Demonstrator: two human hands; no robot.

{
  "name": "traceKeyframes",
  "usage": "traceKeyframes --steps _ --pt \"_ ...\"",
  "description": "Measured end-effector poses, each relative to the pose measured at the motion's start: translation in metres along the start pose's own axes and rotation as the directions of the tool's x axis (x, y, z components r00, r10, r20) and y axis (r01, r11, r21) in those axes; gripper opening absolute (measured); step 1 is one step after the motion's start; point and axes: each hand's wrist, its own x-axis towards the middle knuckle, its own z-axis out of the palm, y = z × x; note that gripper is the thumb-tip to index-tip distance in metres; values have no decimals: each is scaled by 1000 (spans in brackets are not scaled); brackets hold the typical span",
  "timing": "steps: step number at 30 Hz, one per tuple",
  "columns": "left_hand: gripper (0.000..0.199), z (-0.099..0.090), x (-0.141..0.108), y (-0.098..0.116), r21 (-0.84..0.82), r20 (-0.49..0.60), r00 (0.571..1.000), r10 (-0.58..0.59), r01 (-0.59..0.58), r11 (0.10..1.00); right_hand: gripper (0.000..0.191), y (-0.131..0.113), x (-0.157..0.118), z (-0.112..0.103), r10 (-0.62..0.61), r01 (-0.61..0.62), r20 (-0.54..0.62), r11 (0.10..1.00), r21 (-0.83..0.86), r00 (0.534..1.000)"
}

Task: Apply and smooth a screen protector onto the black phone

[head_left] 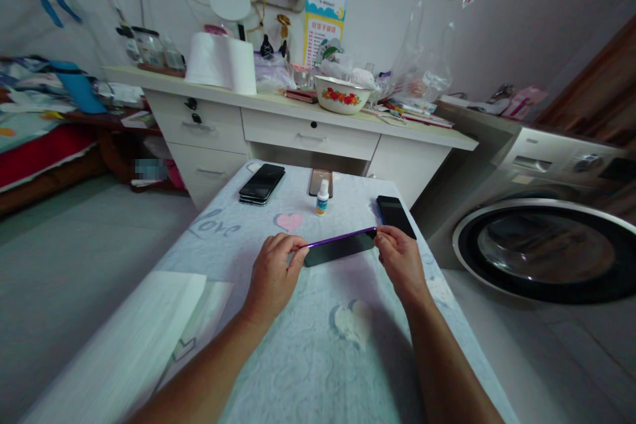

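Observation:
Between my two hands a smartphone (340,250) with a purple edge is held sideways above the cloth, its dark screen tilted toward me. My left hand (278,268) pinches its left end between thumb and fingers. At the other end, my right hand (400,255) grips the corner the same way. Just beyond it stands a small white spray bottle (322,199) with a blue and yellow label. A clear brownish phone case (314,183) lies behind the bottle. Another dark phone (395,215) rests by my right hand, and a stack of phones (262,183) lies at the far left.
The narrow table (298,351) wears a pale cloth with heart prints. White sheets (149,318) lie along its left side. Behind stands a white desk (308,136) bearing a floral bowl (342,94) and a paper roll (218,63). A washing machine (534,165) stands at right.

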Motion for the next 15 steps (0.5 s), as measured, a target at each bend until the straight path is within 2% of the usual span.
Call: traceKeyframes --steps 3,7,12,15 --pt "11 1 0 0 -7 9 1000 -1 1 1000 31 -11 -1 -7 -63 60 -31 995 -85 998" --pt "10 4 -1 -2 -17 34 999 -2 3 1000 23 -31 -5 -16 -216 202 -56 961 -188 975" --pt "11 9 -3 -5 -33 105 994 41 -38 999 17 -52 -11 -21 -441 398 -68 857 -328 895" --pt "10 12 -3 -5 -6 149 987 61 -61 998 16 -60 -16 -21 -528 472 -72 805 -359 846"
